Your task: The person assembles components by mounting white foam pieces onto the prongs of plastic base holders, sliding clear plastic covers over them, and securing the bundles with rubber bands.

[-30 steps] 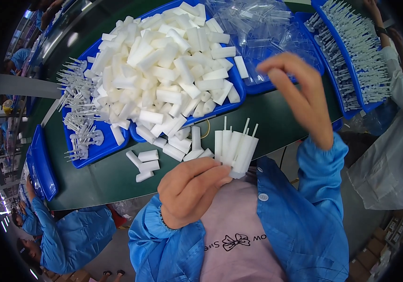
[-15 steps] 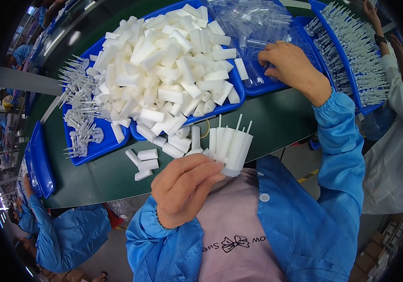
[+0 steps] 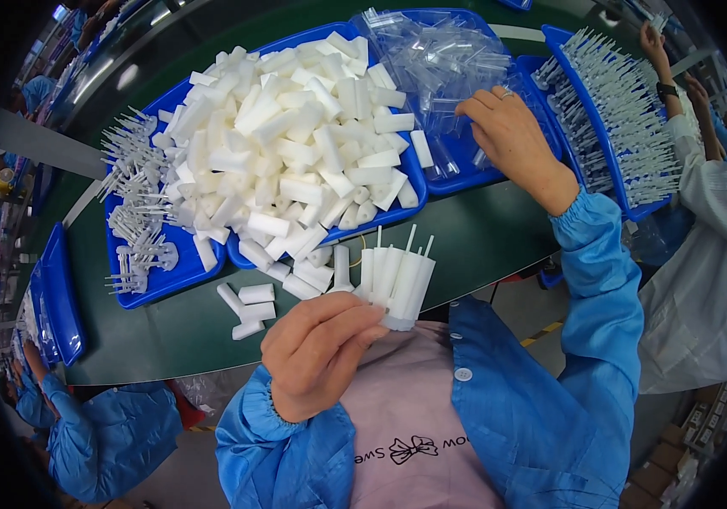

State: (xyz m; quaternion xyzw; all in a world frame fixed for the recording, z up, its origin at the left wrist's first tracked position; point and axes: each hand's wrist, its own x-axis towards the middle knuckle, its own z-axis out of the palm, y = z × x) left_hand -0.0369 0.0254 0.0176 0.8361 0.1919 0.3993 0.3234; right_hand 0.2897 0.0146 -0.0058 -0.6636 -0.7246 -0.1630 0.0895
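Observation:
My left hand (image 3: 317, 352) is closed on a pale plastic base. White foam sleeves (image 3: 399, 278) stand side by side on that base, with several thin white pins (image 3: 412, 239) showing among them. My right hand (image 3: 520, 140) reaches over a blue tray of clear plastic tubes (image 3: 435, 64). Its fingers are bent but apart among the tubes, and nothing shows firmly gripped in them. A large heap of white foam sleeves (image 3: 287, 136) fills the blue tray to the left of it. Loose foam sleeves (image 3: 257, 294) lie on the green table in front of the heap.
Pronged white plastic bases (image 3: 139, 204) fill a blue tray at the left, and more of them (image 3: 613, 110) another at the right. An upright blue tray (image 3: 60, 305) is at the table's left edge. Co-workers in blue (image 3: 113, 433) and white (image 3: 694, 280) are on both sides.
The whole view has shifted slightly, moving the scene to the left. My right hand's fingers reach out a little further among the clear tubes. My left hand keeps its hold on the base.

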